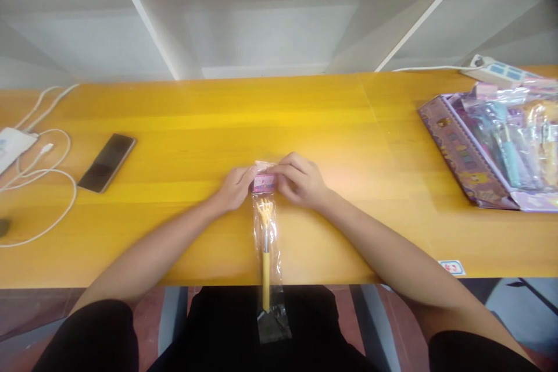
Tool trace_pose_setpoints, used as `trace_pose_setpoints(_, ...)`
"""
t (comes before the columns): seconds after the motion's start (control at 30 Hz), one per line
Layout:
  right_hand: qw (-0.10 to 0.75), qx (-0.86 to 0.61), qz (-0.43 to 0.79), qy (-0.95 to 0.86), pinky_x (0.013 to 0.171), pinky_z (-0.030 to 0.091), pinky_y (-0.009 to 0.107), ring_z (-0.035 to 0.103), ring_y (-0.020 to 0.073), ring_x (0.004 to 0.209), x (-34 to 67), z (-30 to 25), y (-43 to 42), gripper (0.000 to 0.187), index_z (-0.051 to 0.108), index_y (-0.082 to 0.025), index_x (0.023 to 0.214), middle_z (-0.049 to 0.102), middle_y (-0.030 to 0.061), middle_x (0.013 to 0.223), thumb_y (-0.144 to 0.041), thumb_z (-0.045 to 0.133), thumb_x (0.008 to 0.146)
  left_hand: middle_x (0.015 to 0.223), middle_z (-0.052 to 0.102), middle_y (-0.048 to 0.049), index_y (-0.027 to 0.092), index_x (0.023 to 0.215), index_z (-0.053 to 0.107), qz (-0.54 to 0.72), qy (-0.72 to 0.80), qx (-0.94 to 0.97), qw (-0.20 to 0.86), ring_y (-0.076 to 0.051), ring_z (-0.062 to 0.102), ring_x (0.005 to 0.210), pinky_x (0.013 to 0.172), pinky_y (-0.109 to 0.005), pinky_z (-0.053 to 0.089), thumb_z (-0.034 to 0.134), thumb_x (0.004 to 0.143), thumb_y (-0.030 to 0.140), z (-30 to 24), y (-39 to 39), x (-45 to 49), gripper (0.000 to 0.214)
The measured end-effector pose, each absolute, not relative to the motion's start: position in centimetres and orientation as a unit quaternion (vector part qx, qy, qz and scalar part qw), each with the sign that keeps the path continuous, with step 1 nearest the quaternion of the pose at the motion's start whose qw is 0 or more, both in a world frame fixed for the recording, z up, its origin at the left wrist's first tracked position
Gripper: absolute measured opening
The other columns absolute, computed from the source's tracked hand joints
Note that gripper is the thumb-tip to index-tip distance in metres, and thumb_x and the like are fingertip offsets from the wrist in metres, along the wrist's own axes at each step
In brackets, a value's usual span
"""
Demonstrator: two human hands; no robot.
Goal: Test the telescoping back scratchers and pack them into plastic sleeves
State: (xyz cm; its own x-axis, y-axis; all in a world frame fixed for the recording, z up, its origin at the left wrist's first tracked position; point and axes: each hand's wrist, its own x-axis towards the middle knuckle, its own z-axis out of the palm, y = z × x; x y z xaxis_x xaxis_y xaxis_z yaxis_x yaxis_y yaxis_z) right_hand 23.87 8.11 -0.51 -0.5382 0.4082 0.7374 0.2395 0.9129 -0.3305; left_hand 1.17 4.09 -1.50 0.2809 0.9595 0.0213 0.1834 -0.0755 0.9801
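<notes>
A yellow back scratcher [265, 267] with a small hand-shaped head and a metal shaft lies inside a long clear plastic bag [274, 325]. The bag's lower end hangs past the table's front edge. At its top is a pink and purple header card [264, 183]. My left hand [238, 187] pinches the card's left side. From the right, my right hand [301, 180] presses its fingers on the top of the card, thumb and index close together. Both hands are closed on the package's top end.
On the right, a purple display box [468, 157] holds several bagged items, with a power strip [501, 71] behind it. A phone [107, 163] and white cables [65, 209] lie left on the yellow table [218, 110]. White shelving [270, 23] stands behind.
</notes>
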Motion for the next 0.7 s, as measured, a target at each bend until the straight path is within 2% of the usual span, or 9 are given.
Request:
trace_pose_setpoints(0.3,0.456,-0.205,0.085,-0.862,0.064,0.053,0.032,0.063,0.0182,0.077,24.03,-0.96,8.38,0.026,0.073,-0.022,0.107,0.066,0.0061,0.094,-0.007,0.057,0.094,0.126,0.082,-0.0100,0.017,0.125,0.082,0.390,0.443,0.621,0.517,-0.030,0.074,0.121,0.111,-0.040,0.053,0.040,0.110,0.060,-1.48,4.21,1.24,0.062)
trace_pose_setpoints(0.57,0.451,-0.186,0.122,-0.864,0.065,0.053,0.032,0.065,0.0185,0.077,24.07,-0.91,8.49,0.027,0.073,-0.023,0.107,0.069,0.0057,0.095,-0.006,0.058,0.092,0.116,0.083,-0.0101,0.016,0.124,0.081,0.380,0.447,0.631,0.508,-0.031,0.072,0.126,0.115,-0.043,0.051,0.038,0.111,0.060,-1.25,4.09,1.26,0.064)
trace_pose_setpoints(0.7,0.454,-0.182,0.116,-0.865,0.064,0.052,0.031,0.064,0.0183,0.076,24.05,-0.77,8.50,0.026,0.073,-0.022,0.106,0.068,0.0056,0.094,-0.005,0.058,0.092,0.125,0.082,-0.0109,0.016,0.126,0.081,0.381,0.437,0.637,0.507,-0.030,0.071,0.129,0.117,-0.042,0.050,0.036,0.111,0.062,-0.99,4.11,1.34,0.066)
